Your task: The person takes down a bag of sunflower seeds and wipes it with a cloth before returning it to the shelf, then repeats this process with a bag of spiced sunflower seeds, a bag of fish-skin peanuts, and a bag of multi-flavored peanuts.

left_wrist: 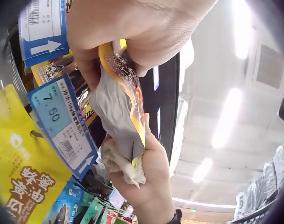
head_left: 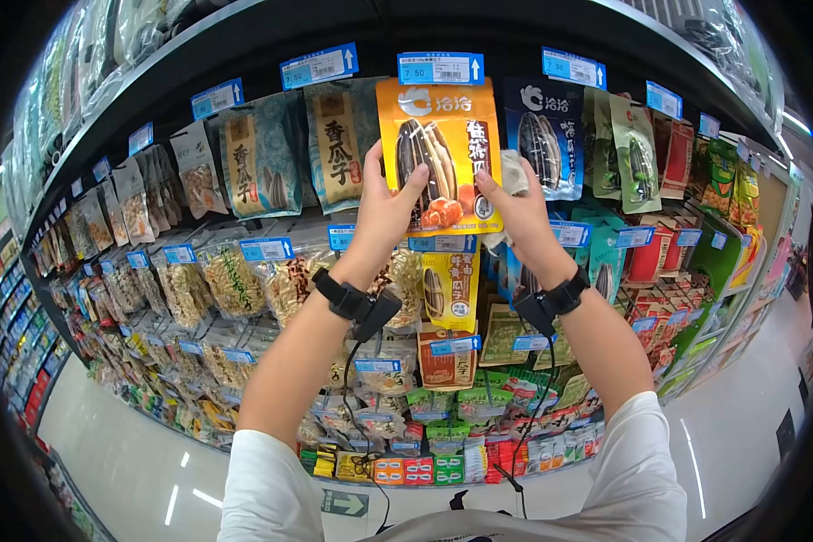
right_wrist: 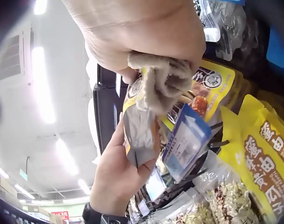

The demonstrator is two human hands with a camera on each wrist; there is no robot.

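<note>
- My left hand (head_left: 384, 212) and right hand (head_left: 524, 217) both grip the orange seed bag (head_left: 441, 154) by its lower corners.
- Right hand also clutches a cloth (right_wrist: 163, 84).
- Bag at its peg on the shelf (head_left: 244, 54); I can't tell if it's hooked.

Price tag (left_wrist: 61, 125) reads 7.50; same on shelf tag (head_left: 440, 69).

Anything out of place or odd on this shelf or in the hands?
One oddity: the right hand has a crumpled cloth bunched in it while both hands hold the orange packet. The left hand holds only the packet. Nothing looks spilled or torn.
</note>
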